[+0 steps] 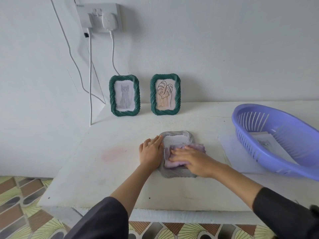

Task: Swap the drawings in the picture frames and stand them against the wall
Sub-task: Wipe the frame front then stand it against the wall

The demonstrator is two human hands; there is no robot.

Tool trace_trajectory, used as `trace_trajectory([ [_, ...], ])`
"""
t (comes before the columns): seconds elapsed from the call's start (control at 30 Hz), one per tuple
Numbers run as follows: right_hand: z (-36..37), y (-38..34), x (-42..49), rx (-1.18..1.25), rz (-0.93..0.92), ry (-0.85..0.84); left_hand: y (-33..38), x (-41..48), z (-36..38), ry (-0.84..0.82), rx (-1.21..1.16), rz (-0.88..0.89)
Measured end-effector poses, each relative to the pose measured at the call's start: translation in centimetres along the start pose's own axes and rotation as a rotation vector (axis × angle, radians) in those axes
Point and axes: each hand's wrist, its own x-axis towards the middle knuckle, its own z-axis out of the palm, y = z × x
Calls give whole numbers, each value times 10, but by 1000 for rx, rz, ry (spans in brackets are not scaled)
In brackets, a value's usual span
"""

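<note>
Grey frame [177, 171] lies flat on the white bench [103, 169], roughly mid-bench, nearer the front edge than the wall.

Head view:
- Left hand [151, 152]: flat, fingers stretched out and together, palm down, pressed along the grey frame's left edge. Gripping nothing, just bracing.
- Right hand [191, 161]: fingers spread flat on a lilac cloth [174, 163], pushing it onto the frame's face. The hand is blurred, so I can't tell whether the fingers pinch the cloth or only press on it.
- White paper [174, 139] shows in the frame's upper part, above the cloth.
- Two green frames stand upright at the back against the wall [224, 49], side by side with a small gap between them: cat frame [124, 95] on the left, leaf frame [165, 94] on the right.
- Bare bench left of the hands, with a faint pink stain [114, 152]. Open strip between the grey frame and the green frames.
- Right side is crowded: a purple basket [276, 140] sits tilted on a white sheet [238, 157] near the right edge. Papers [265, 140] lie inside it; the print is too small to read.
- Bench's left edge drops to a patterned floor [20, 204]. White cables [90, 75] hang from a wall socket [100, 16] down past the back-left corner.
</note>
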Motion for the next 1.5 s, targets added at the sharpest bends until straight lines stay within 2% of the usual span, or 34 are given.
trace_trajectory([
  [0.07,-8,2,-20,2,-42,-69,0,0,-1,-2,-4,0],
  [0.17,-26,21,-22,-37,36,-94,1,0,0,2,-10,3],
  [0.33,-14,34,29,-62,215,108,-2,2,-4,10,0,-1],
  [0.43,2,11,32,-2,117,79,-1,1,-4,10,-16,-7],
  [0.57,-9,0,-12,42,-67,-20,2,0,-1,21,-8,5],
  [0.67,-25,21,-18,-1,-2,-54,1,2,1,19,-13,1],
  [0.83,-20,32,26,-64,189,95,-1,3,2,18,-8,3],
  [1.0,5,7,29,-29,71,65,-1,2,1,16,-5,10],
  [1.2,-13,0,-18,-17,-16,-49,-1,2,1,8,-16,1],
  [1.3,-24,11,-27,-23,46,-45,0,2,0,2,-35,-2],
  [1.4,-28,21,-23,-38,186,-22,2,2,-2,-8,-58,-8],
  [1.5,-31,24,-14,223,375,140,6,2,-8,-36,-100,-28],
])
